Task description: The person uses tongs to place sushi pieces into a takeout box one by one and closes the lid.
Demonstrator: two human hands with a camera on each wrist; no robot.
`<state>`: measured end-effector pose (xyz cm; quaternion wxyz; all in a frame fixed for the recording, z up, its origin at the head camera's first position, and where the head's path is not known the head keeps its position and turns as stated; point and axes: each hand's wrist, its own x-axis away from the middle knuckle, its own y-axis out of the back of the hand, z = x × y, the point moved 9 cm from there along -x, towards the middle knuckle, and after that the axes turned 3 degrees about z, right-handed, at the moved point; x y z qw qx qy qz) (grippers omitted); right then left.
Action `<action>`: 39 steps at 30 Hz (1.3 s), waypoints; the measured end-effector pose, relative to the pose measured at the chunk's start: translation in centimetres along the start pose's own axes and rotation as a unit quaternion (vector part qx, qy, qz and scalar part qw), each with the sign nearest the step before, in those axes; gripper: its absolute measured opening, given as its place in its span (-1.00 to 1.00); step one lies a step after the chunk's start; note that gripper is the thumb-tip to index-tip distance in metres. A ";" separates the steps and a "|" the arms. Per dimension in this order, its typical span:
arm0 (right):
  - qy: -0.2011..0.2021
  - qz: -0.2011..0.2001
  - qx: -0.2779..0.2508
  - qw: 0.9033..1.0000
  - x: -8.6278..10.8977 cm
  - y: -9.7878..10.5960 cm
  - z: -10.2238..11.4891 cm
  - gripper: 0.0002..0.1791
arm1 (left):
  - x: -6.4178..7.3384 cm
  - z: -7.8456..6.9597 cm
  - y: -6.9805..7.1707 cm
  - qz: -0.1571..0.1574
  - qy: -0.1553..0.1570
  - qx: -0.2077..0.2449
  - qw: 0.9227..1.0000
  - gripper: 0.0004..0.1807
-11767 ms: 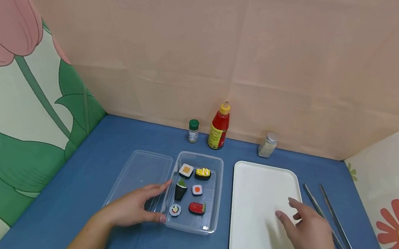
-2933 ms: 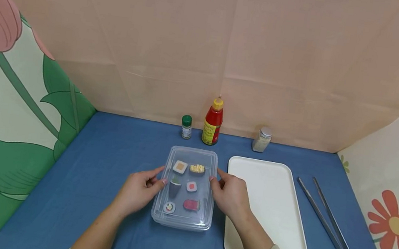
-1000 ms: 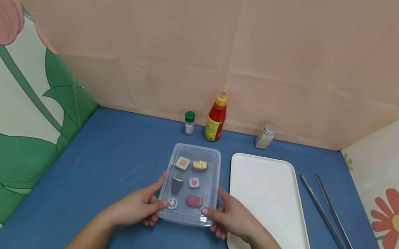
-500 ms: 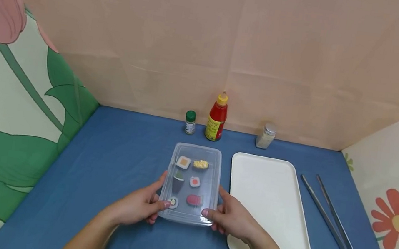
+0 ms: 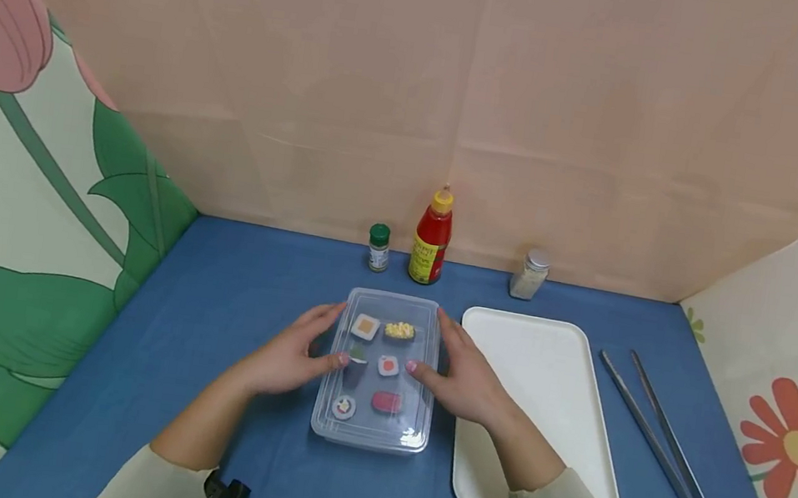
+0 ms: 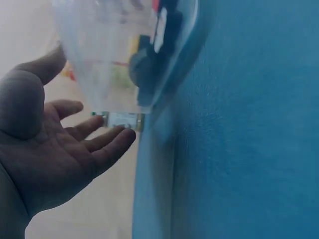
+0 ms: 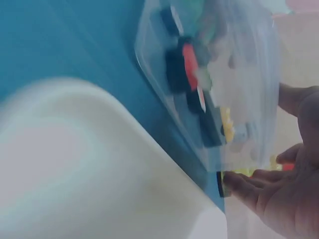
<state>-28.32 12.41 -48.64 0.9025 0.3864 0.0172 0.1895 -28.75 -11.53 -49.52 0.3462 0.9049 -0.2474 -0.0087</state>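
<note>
A clear plastic food container (image 5: 370, 445) stands on the blue table with its translucent lid (image 5: 384, 304) on top. Through the lid show several toy sushi pieces, among them a red-topped one (image 5: 387, 402) and a yellow-topped one (image 5: 399, 331). At the container's left side is my left hand (image 5: 289, 361), its thumb over the lid's edge. My right hand (image 5: 467, 380) mirrors it on the right, thumb tip above the lid. Both wrist views show loosely spread fingers beside the container wall, not wrapped round it; whether the thumbs press down is hard to tell.
A white tray (image 5: 538, 402) lies right of the container, partly under my right forearm. Beyond it are metal tongs (image 5: 655, 430). Along the back stand a green-capped jar (image 5: 379, 248), a red sauce bottle (image 5: 432, 237) and a silver-capped shaker (image 5: 530, 275).
The lid lay left of the uncovered container at first; later it sits on top. Since half a second ago, both hands have slid from the container's near corners toward its far end, fingers loosening.
</note>
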 end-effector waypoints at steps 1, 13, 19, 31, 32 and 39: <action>0.002 0.005 0.010 1.000 -0.7 0.1 -0.1 0.11 | -0.7 0.0 0.1 0.002 -0.005 -0.004 1.000 0.01; -0.016 0.040 0.037 0.998 -3.4 0.2 -1.5 0.27 | -4.0 1.4 0.0 0.004 0.042 0.010 0.999 0.23; -0.036 0.042 0.030 0.998 -2.7 0.1 -2.1 0.28 | -3.8 1.1 -0.3 0.006 0.053 0.019 0.998 0.28; -0.023 0.018 0.008 1.000 -1.6 0.9 -2.7 0.24 | -4.1 0.9 -0.5 0.011 0.012 0.009 1.000 0.15; -0.013 0.014 0.009 1.000 -1.4 1.1 -2.5 0.23 | -3.9 0.8 -0.1 0.000 0.003 0.007 1.000 0.14; 0.031 -0.071 0.060 0.995 1.0 4.5 -2.9 0.07 | -2.0 0.5 1.6 -0.069 -0.040 -0.072 0.994 0.06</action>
